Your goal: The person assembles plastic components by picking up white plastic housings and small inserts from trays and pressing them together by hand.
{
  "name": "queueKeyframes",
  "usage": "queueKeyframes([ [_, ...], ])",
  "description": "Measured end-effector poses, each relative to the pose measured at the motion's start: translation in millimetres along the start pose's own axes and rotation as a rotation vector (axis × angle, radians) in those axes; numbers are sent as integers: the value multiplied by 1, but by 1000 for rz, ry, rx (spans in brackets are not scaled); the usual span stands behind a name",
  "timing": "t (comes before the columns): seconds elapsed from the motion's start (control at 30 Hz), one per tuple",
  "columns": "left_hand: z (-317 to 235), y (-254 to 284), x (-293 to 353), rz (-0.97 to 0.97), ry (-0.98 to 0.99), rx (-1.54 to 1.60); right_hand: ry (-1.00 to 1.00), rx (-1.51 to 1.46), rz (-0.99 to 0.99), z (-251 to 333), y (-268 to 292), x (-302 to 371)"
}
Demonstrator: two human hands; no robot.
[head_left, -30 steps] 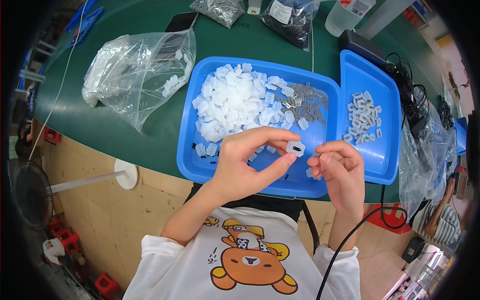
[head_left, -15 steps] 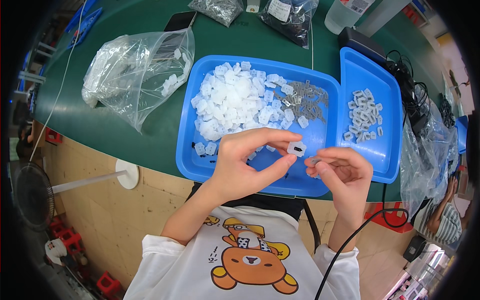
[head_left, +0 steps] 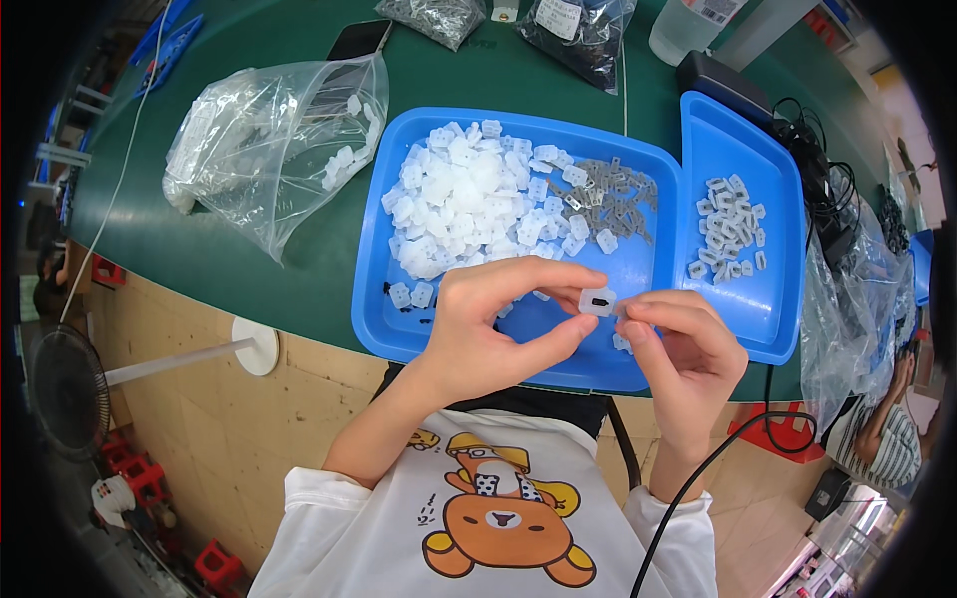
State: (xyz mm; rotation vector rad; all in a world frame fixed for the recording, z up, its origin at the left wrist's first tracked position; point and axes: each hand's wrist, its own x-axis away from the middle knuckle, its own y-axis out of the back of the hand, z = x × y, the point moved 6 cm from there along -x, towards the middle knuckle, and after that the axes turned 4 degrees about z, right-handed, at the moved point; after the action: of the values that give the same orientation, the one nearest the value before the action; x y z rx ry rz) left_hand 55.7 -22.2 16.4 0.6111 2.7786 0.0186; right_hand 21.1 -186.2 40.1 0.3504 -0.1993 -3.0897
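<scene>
Between thumb and forefinger, my left hand (head_left: pixel 498 314) holds a small translucent white plastic piece (head_left: pixel 597 302) with a black insert in its middle. My right hand (head_left: pixel 693 349) is closed close beside it, its thumb and forefinger pinching a small pale piece mostly hidden by the fingertips. Another white plastic piece (head_left: pixel 622 343) shows by the curled fingers of that hand. Both hands are over the front of a large blue tray (head_left: pixel 365 289). In this tray lie a heap of white plastic pieces (head_left: pixel 459 189) and a pile of small grey flat parts (head_left: pixel 620 199).
At the right stands a second blue tray (head_left: pixel 758 329) with several assembled-looking pieces (head_left: pixel 732 227). A clear bag (head_left: pixel 269 149) of white pieces lies left, near a phone (head_left: pixel 359 40). More bags (head_left: pixel 578 40) stand behind. A black cable (head_left: pixel 688 488) passes by my right arm.
The white piece in my left hand has moved slightly right, toward my right hand. My right fingertips have come up against its edge, and the pinched piece shows less.
</scene>
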Motion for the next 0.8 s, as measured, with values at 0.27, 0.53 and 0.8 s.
queueKeyframes([
  [0.27, -6, 1, -1, -11, -52, -48, -23, 47, -16, 0, -1, -1],
  [0.53, -1, 1, 0, 18, -7, 33, 160, 230, -16, 7, -4, 0],
  [0.8, 0, 2, 1, 29, 6, 90, 94, 90, 5, -1, -4, 3],
])
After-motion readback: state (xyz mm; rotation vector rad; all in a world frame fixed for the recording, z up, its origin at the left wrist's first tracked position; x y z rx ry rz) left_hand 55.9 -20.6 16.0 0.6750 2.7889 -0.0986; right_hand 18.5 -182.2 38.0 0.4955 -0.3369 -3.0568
